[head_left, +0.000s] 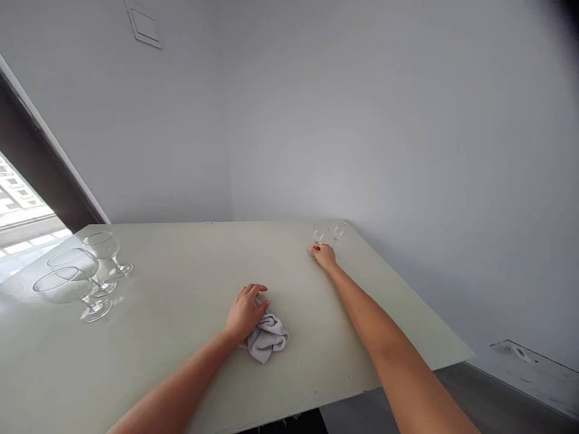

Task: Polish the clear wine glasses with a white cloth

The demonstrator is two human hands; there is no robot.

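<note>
Cloth: pale, crumpled [269, 339], on the near part of the tabletop [167, 325], beneath and beside the left hand.
Left grip: the left hand [245, 312] rests at the cloth's edge, loosely open, thumb parted from the fingers.
Right grip: the right hand [325, 255] reaches far across, thumb and fingertips closed on the low part of a small stemmed glass [319, 232].
Second small glass: clear, stemmed [338, 232], just right of the held one, near the far right corner.
Large glasses: three round-bowled, stemmed ones [67, 289], upright and close together at the tabletop's left side.
Wall: plain grey [289, 120], with a switch plate [145, 25] high on the left.
</note>
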